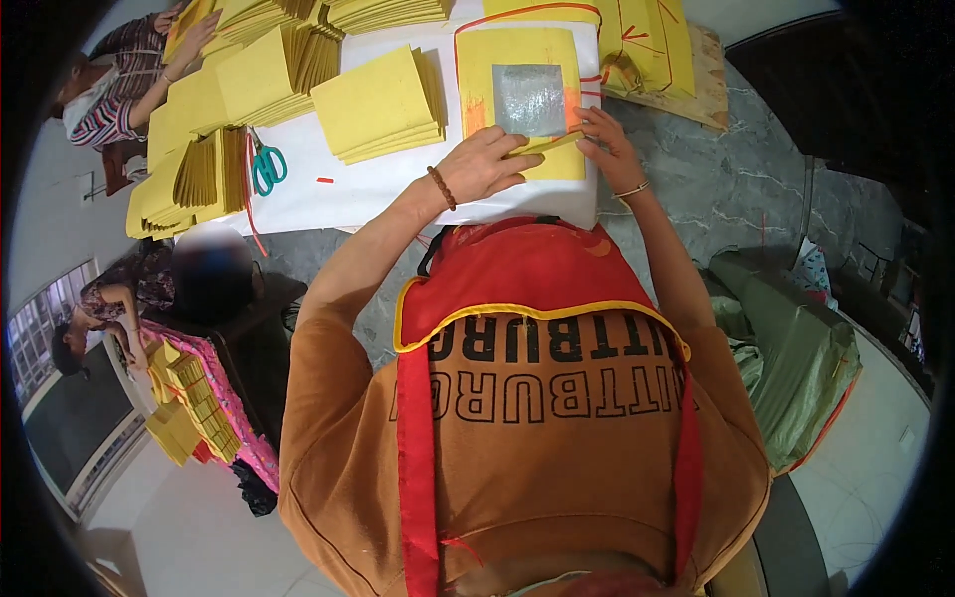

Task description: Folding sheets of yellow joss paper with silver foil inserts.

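Observation:
A yellow paper sheet (532, 48) lies in front of me on the white-covered table (378, 189). It bears a silver foil square (527, 95) with orange patches on both sides. A narrow strip of the sheet's near part is folded up. My left hand (484, 164), with a brown bead bracelet at the wrist, has the left end of this fold between its fingers. At the right end, below the orange patch, my right hand (609, 149) pinches the fold; a thin bangle circles that wrist. The undersides of the fingers are hidden.
Left of the sheet lies a fanned stack of yellow paper (373, 104), with more stacks beyond. Teal-handled scissors (267, 164) rest near red strings. Bundled yellow paper (647, 45) sits on a wooden board at the right. Two other people work at the left.

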Tool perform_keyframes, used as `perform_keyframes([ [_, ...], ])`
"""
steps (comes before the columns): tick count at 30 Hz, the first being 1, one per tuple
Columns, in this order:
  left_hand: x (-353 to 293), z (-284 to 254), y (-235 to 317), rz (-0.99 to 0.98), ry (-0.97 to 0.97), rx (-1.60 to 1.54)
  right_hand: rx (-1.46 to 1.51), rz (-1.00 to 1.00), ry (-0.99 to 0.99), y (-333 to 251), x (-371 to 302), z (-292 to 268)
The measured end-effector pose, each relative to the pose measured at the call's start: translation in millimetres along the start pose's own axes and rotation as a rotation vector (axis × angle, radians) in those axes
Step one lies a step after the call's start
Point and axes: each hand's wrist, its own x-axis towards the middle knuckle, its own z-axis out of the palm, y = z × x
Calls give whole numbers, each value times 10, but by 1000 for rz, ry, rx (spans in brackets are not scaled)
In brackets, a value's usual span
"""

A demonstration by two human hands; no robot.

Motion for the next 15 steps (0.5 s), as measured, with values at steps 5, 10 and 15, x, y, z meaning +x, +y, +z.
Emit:
perform_keyframes([
  [5,23,-47,75,-10,3,62,29,11,9,12,-9,6],
  [10,24,-40,38,-21,-11,45,42,-30,24,14,-3,11],
  [15,35,-37,-34,15,-26,-11,54,-43,36,16,-5,10],
])
